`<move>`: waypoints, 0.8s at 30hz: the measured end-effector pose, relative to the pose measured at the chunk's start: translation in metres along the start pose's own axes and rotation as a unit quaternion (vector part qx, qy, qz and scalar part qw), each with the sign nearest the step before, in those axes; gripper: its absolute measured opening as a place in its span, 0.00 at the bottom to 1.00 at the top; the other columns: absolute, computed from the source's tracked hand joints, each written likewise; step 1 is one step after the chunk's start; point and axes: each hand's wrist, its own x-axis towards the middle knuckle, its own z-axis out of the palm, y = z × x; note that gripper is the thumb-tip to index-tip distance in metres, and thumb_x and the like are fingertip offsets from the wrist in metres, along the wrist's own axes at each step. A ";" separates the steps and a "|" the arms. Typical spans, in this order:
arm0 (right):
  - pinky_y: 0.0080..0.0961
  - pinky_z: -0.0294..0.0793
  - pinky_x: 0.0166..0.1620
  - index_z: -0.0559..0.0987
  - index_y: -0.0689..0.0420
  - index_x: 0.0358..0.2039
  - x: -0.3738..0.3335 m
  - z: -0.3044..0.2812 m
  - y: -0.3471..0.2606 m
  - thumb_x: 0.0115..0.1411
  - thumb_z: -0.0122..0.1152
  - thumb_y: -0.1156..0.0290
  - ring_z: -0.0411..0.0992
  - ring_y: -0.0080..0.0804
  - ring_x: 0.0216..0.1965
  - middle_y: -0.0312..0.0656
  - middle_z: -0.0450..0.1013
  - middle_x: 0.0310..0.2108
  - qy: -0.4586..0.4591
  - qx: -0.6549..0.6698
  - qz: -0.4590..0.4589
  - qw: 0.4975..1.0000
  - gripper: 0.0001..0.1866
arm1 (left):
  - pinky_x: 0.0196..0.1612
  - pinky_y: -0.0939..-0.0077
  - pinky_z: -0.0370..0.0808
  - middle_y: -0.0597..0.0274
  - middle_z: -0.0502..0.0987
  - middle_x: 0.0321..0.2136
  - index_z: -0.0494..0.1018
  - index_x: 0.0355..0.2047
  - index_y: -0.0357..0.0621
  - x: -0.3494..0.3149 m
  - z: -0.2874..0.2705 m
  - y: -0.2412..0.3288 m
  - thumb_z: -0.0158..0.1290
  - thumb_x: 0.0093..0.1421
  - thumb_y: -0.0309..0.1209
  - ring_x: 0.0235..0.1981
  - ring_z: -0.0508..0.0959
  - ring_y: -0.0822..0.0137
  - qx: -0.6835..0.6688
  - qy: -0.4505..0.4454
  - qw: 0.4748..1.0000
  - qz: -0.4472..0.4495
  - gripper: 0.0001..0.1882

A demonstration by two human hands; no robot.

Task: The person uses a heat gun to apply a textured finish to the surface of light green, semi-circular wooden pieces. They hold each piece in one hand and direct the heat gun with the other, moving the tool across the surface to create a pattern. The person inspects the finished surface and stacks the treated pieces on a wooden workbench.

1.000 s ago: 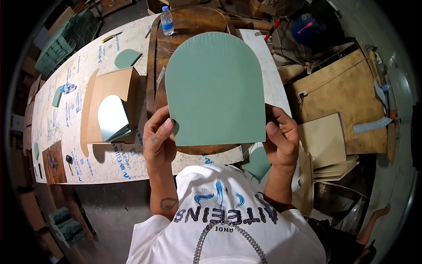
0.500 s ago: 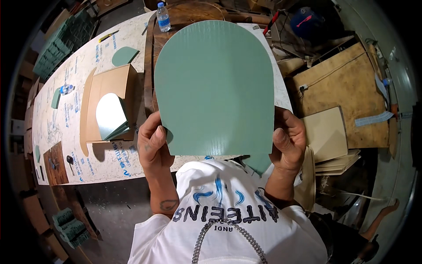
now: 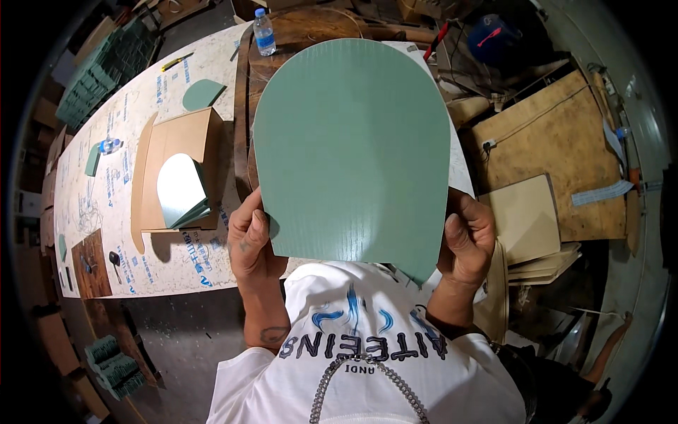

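Note:
A large flat green panel (image 3: 349,148) with an arched top and a straight lower edge is held up in front of my chest. My left hand (image 3: 251,240) grips its lower left edge, thumb on the near face and fingers behind. At the lower right edge, my right hand (image 3: 467,240) pinches it the same way. Below its bottom right corner, part of another green piece (image 3: 418,273) shows. To the left, a cardboard box (image 3: 176,134) lies open on the table, with a stack of smaller arched panels (image 3: 180,187) in it, the top one pale and shiny.
A white-covered table (image 3: 127,184) spreads left, carrying a yellow cutter (image 3: 176,62) and a small green arched piece (image 3: 203,95). A water bottle (image 3: 264,34) stands behind the panel. Stacked green pieces (image 3: 106,74) sit far left. Boards (image 3: 522,219) and a plywood sheet (image 3: 558,148) lie right.
Both hands have come slightly down and to the right with the green panel. The panel looks a little larger and its lower right corner dips more. My grip is unchanged.

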 end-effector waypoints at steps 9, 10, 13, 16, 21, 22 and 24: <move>0.26 0.67 0.51 0.65 0.67 0.54 -0.007 -0.010 0.004 0.54 0.61 0.75 0.72 0.31 0.42 0.54 0.68 0.50 -0.025 0.024 -0.019 0.999 0.27 | 0.45 0.78 0.73 0.51 0.74 0.43 0.62 0.52 0.25 0.001 0.017 -0.002 0.51 0.60 0.37 0.42 0.76 0.68 0.039 0.022 0.999 0.000 0.28; 0.29 0.67 0.52 0.64 0.66 0.56 -0.009 -0.011 0.009 0.53 0.61 0.76 0.72 0.33 0.43 0.56 0.65 0.53 -0.034 0.047 -0.038 0.998 0.30 | 0.44 0.79 0.73 0.53 0.74 0.42 0.62 0.52 0.25 0.002 0.019 0.000 0.51 0.60 0.38 0.41 0.76 0.68 0.053 0.024 0.998 -0.002 0.28; 0.32 0.78 0.35 0.59 0.58 0.60 -0.003 -0.013 0.006 0.51 0.60 0.80 0.72 0.43 0.42 0.61 0.58 0.57 -0.103 0.025 -0.004 0.994 0.35 | 0.47 0.78 0.71 0.51 0.72 0.45 0.61 0.54 0.26 0.000 0.023 0.001 0.54 0.58 0.40 0.45 0.74 0.68 0.038 0.005 0.999 -0.005 0.31; 0.20 0.70 0.20 0.64 0.75 0.51 -0.003 0.007 0.006 0.45 0.69 0.66 0.70 0.29 0.20 0.46 0.72 0.31 0.053 -0.054 -0.006 0.997 0.37 | 0.44 0.76 0.76 0.49 0.73 0.45 0.60 0.53 0.26 -0.001 0.031 0.002 0.57 0.55 0.40 0.43 0.76 0.65 0.021 0.058 0.997 -0.035 0.34; 0.16 0.68 0.21 0.65 0.73 0.51 -0.003 -0.006 0.011 0.46 0.68 0.65 0.68 0.24 0.20 0.42 0.71 0.29 0.027 -0.056 0.012 0.998 0.37 | 0.37 0.81 0.76 0.53 0.75 0.40 0.59 0.54 0.26 -0.003 0.029 0.008 0.52 0.59 0.40 0.36 0.77 0.71 0.018 0.017 0.998 -0.058 0.32; 0.15 0.68 0.21 0.65 0.73 0.51 -0.003 -0.006 0.011 0.46 0.69 0.64 0.68 0.23 0.20 0.41 0.71 0.28 0.030 -0.054 0.018 0.998 0.37 | 0.34 0.84 0.76 0.55 0.76 0.37 0.60 0.54 0.26 -0.003 0.027 0.008 0.51 0.60 0.40 0.33 0.77 0.74 0.016 0.010 0.998 -0.068 0.31; 0.15 0.68 0.21 0.65 0.73 0.51 -0.003 -0.009 0.012 0.46 0.69 0.64 0.68 0.23 0.20 0.40 0.71 0.28 0.036 -0.049 0.028 0.998 0.37 | 0.31 0.86 0.73 0.57 0.75 0.34 0.60 0.54 0.27 -0.003 0.030 0.008 0.50 0.61 0.40 0.29 0.75 0.77 0.023 0.011 0.997 -0.073 0.30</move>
